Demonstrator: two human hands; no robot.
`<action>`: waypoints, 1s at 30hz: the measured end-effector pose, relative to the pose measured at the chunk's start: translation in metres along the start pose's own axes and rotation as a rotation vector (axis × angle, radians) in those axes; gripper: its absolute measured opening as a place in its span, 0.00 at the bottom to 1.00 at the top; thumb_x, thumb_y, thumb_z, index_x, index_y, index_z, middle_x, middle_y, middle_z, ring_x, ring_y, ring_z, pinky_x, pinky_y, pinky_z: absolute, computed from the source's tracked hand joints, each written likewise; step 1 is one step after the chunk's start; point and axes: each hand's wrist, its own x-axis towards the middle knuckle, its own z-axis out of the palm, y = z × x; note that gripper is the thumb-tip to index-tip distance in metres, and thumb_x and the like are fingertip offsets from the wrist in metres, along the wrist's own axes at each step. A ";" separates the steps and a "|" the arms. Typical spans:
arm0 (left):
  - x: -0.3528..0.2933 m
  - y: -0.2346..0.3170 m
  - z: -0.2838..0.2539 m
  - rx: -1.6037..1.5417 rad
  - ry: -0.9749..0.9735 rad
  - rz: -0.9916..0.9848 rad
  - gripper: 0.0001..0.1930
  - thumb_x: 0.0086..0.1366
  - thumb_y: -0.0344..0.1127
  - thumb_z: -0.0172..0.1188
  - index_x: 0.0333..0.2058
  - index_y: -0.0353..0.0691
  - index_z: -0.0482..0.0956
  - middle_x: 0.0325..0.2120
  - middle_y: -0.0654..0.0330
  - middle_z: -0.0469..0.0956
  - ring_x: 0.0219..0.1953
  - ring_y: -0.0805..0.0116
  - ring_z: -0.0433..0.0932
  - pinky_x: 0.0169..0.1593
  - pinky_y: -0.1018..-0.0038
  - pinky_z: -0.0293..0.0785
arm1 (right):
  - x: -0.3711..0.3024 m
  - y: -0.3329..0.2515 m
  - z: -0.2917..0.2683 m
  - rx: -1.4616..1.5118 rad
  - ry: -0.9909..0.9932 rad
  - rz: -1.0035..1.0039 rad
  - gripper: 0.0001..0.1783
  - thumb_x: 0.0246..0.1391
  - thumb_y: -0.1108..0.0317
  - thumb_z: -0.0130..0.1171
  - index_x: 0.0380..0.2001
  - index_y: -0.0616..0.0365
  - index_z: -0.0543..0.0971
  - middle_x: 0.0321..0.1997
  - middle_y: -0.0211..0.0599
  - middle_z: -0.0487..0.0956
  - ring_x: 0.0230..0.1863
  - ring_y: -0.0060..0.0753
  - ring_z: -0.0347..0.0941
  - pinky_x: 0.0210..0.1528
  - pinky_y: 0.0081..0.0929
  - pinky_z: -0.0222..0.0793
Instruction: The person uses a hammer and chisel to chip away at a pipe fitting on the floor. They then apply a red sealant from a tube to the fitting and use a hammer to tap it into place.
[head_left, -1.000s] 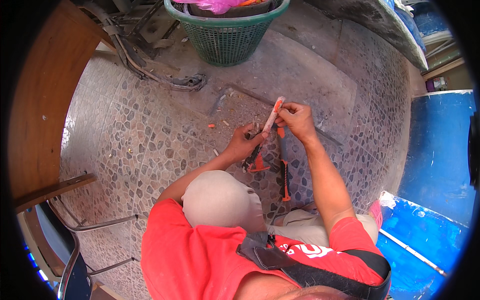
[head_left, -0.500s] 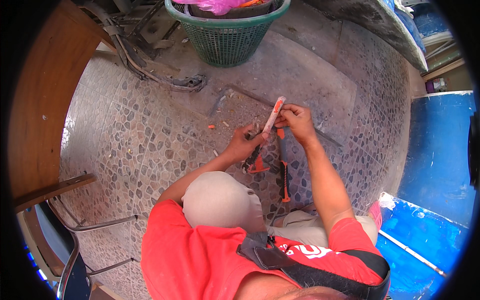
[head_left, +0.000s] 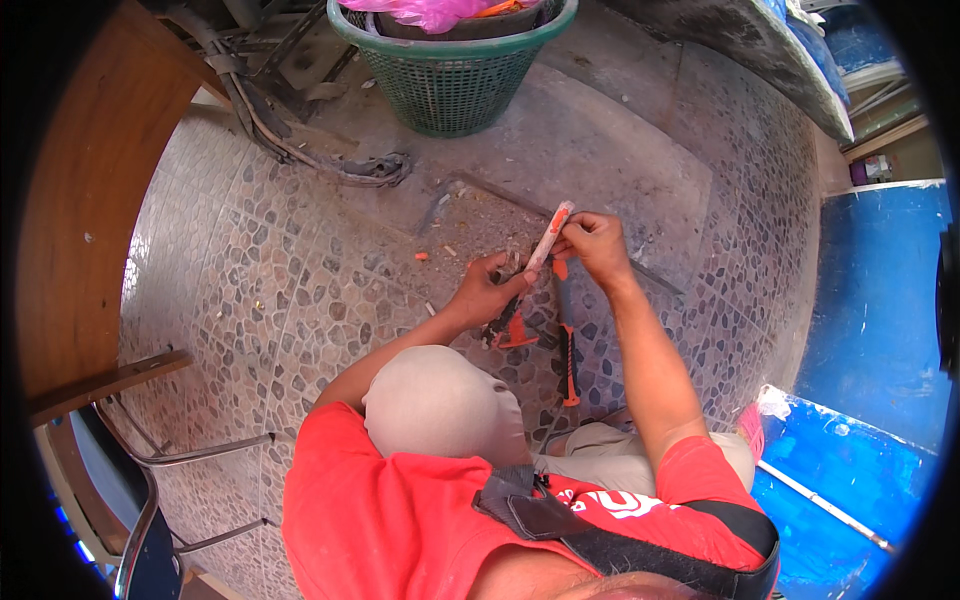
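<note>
My left hand [head_left: 487,290] is closed round a long, pale, stick-like piece [head_left: 548,238] with orange patches near its upper end. The piece slants up to the right, and a dark, rough part shows below the hand. My right hand [head_left: 598,245] is pinched beside the piece's upper half; its fingertips are close to the orange patches, and whatever they hold is too small to make out. Beneath my hands a hammer-like tool [head_left: 568,345] with a black and orange handle lies on the floor, its upper end partly hidden. An orange object [head_left: 517,332] lies to its left.
A green mesh basket [head_left: 445,85] holding pink plastic stands ahead. Dark cables [head_left: 330,165] trail on the pebble-patterned floor [head_left: 290,290], with crumbs and an orange bit [head_left: 421,256]. A wooden panel [head_left: 90,200] and metal-legged chair [head_left: 140,500] are left; blue boards [head_left: 880,300] are right.
The pale piece's upper end has dipped slightly and shifted a little right. My right hand has moved down slightly with it. My left hand keeps its hold.
</note>
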 end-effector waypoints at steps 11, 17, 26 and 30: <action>0.002 -0.003 0.000 0.000 0.007 -0.010 0.14 0.69 0.37 0.65 0.49 0.34 0.81 0.37 0.61 0.85 0.33 0.79 0.77 0.39 0.77 0.76 | -0.004 -0.007 0.005 0.220 0.040 0.039 0.14 0.61 0.63 0.59 0.34 0.66 0.84 0.31 0.41 0.84 0.30 0.31 0.82 0.34 0.27 0.80; 0.003 -0.009 0.000 0.027 -0.002 0.049 0.14 0.69 0.36 0.64 0.49 0.34 0.81 0.38 0.61 0.85 0.34 0.79 0.77 0.40 0.77 0.75 | -0.001 0.006 0.005 0.178 0.066 0.003 0.13 0.61 0.66 0.57 0.35 0.67 0.84 0.32 0.40 0.84 0.32 0.31 0.83 0.35 0.27 0.82; 0.005 -0.014 0.000 -0.019 0.052 0.069 0.15 0.66 0.42 0.68 0.39 0.34 0.83 0.28 0.62 0.83 0.32 0.76 0.79 0.39 0.74 0.76 | -0.003 0.002 0.007 0.351 0.006 0.023 0.13 0.61 0.67 0.55 0.37 0.67 0.84 0.34 0.40 0.85 0.35 0.32 0.83 0.36 0.27 0.82; 0.004 -0.013 0.001 -0.026 0.045 0.079 0.15 0.66 0.43 0.68 0.40 0.34 0.83 0.28 0.62 0.83 0.32 0.77 0.79 0.39 0.74 0.76 | -0.001 0.009 0.002 0.281 0.016 0.030 0.14 0.61 0.66 0.55 0.37 0.67 0.84 0.35 0.41 0.85 0.35 0.33 0.83 0.36 0.27 0.81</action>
